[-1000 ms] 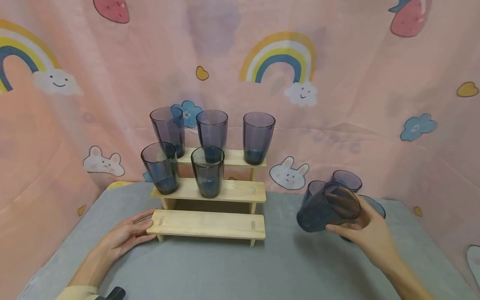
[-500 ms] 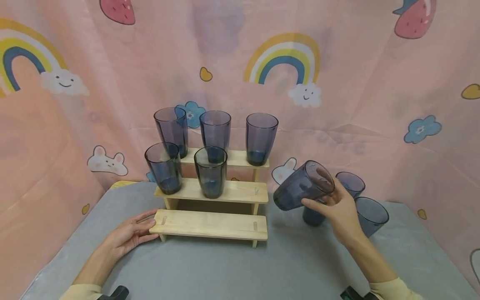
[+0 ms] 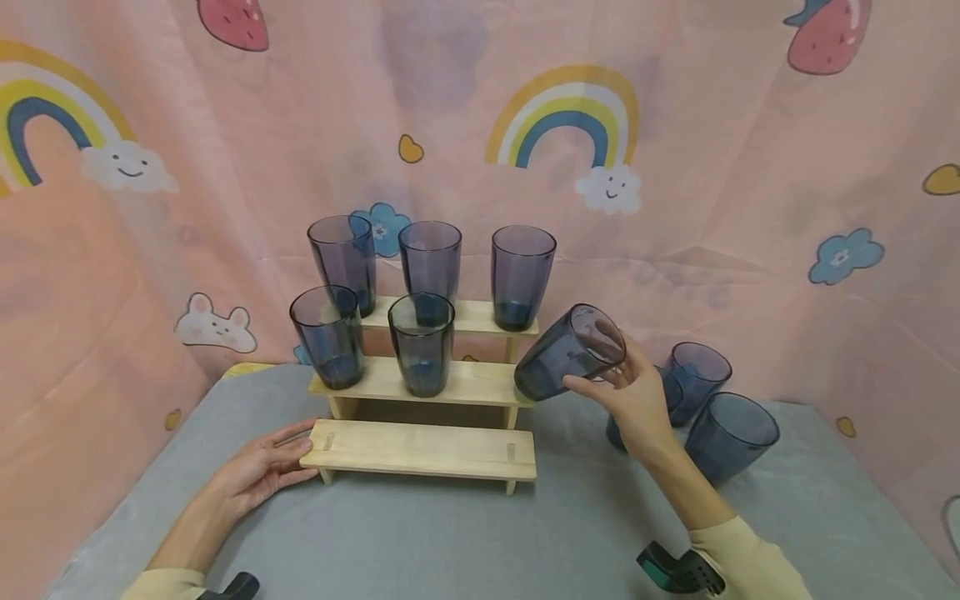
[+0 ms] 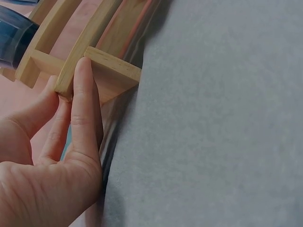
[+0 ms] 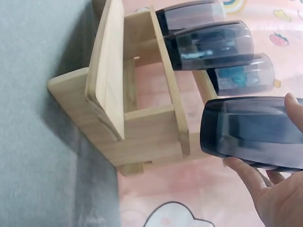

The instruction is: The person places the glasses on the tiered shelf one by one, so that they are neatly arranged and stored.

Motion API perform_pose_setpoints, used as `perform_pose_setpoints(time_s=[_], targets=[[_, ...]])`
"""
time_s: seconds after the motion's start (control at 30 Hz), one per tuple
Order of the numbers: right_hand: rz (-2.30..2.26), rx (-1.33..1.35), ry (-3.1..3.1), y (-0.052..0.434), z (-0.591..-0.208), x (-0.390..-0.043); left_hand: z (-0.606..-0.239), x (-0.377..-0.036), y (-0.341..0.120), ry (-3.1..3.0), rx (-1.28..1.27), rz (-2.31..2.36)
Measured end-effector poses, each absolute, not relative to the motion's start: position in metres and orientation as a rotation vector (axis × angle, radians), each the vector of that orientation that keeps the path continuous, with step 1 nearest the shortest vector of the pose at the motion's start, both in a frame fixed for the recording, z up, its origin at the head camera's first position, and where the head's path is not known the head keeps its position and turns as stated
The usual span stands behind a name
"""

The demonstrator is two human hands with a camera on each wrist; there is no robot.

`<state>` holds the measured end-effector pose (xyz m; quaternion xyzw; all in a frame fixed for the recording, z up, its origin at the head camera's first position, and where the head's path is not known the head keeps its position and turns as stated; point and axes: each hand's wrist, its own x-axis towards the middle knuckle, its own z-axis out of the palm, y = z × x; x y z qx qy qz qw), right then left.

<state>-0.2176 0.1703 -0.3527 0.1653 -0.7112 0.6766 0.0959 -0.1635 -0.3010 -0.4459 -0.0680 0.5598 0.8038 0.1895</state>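
My right hand [image 3: 633, 400] grips a tinted blue-purple drinking glass [image 3: 562, 354], tilted with its base toward the right end of the middle tier. In the right wrist view, that glass [image 5: 251, 132] is held between thumb and fingers, its base close to the tier's end. My left hand [image 3: 255, 471] holds the left end of the lowest tier of a three-tier wooden display stand [image 3: 420, 450]. The left wrist view shows the board's end between thumb and fingers [image 4: 83, 104]. Three glasses [image 3: 522, 279] stand upright on the top tier, two more [image 3: 422, 346] on the middle tier.
To the right, three similar glasses [image 3: 733, 437] are grouped on the grey-covered table [image 3: 390, 542], one partly hidden behind my right hand. A pink patterned cloth [image 3: 712, 150] hangs behind the table.
My right hand has carried the tilted glass left and slightly up, from above the grouped glasses to the middle tier's right end. The left hand stays at the stand.
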Motion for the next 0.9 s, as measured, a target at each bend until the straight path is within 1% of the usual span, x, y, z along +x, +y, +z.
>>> perform_pose_setpoints(time_s=[0.4, 0.73, 0.9], targets=[[2.013, 0.458, -2.133, 0.15, -0.355, -0.225, -0.448, -0.164, -0.301, 1.573, -0.198, 2.251], [1.94, 0.555, -2.207, 0.138, -0.352, -0.23, -0.446, -0.164, -0.302, 1.581, -0.214, 2.254], [1.882, 0.508, -2.253, 0.13, -0.351, -0.233, -0.446, -0.164, -0.302, 1.574, -0.213, 2.256]])
